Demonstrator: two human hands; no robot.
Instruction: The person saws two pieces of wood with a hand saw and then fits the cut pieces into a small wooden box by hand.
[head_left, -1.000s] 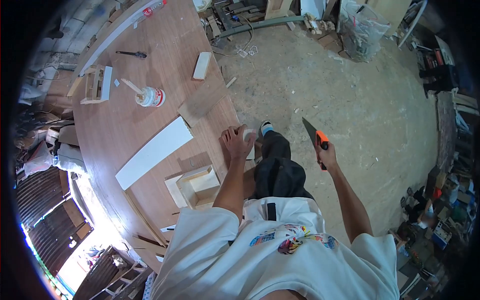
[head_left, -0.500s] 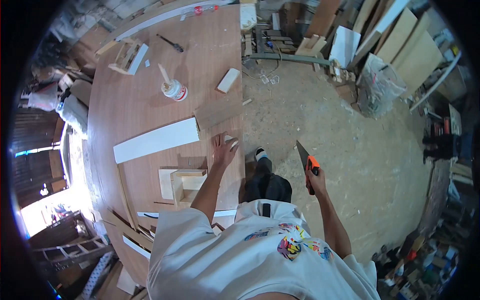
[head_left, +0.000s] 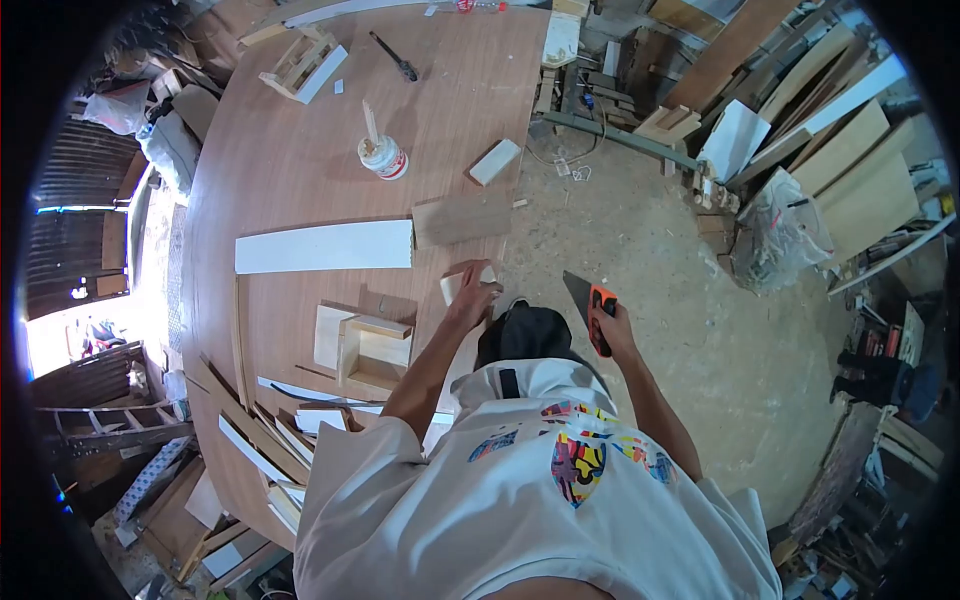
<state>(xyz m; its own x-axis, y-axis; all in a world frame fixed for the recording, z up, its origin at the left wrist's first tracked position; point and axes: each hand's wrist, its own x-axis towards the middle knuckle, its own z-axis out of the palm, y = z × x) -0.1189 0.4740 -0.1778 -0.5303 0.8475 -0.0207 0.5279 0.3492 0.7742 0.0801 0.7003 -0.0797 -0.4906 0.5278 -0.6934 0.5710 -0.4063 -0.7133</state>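
Observation:
My left hand (head_left: 472, 299) is at the table's right edge, its fingers closed over a small white wood block (head_left: 452, 290) that they partly cover. My right hand (head_left: 612, 330) grips the orange and black handle of a handsaw (head_left: 580, 294). The saw's dark blade points forward and left, over the floor and apart from the block. Just beyond my left hand lie a brown board (head_left: 460, 221) and a long white board (head_left: 325, 247). Left of my forearm stands a small open wooden box (head_left: 376, 352).
On the wooden table (head_left: 280, 200) stand a white tub (head_left: 384, 158) with a stick in it, another white block (head_left: 494, 162), a dark tool (head_left: 394, 57) and a small wooden frame (head_left: 304, 64). Wood strips (head_left: 265, 440) pile up near left. Boards (head_left: 850, 150) and a plastic bag (head_left: 782, 235) stand at right.
My right hand has brought the saw left, closer to the table edge. My left hand stays at the block, which now shows more on its left side. The view has turned a little.

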